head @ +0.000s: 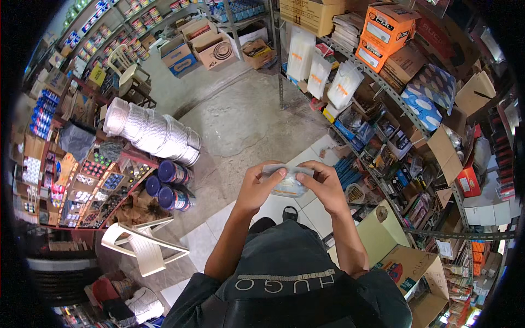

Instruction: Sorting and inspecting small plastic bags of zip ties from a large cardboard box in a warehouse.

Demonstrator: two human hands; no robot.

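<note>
Between my two hands, in front of my chest, is a small clear plastic bag (286,185) with an orange printed band near its lower edge. My left hand (266,184) pinches one upper corner, its thumb lying across the plastic. The opposite corner is gripped by my right hand (322,182), thumb and fingers on either side of the film. What the bag contains, if anything, cannot be made out. Both forearms reach forward, and the bag hangs above the white floor tiles (279,209).
On the right, a metal shelf (381,84) carries hanging plastic bag packs (300,53) and orange boxes (379,37). To the left lie rope rolls (151,129), blue-lidded cans (168,170) and a white plastic chair (143,246). Cardboard boxes (211,49) stand on the concrete floor ahead.
</note>
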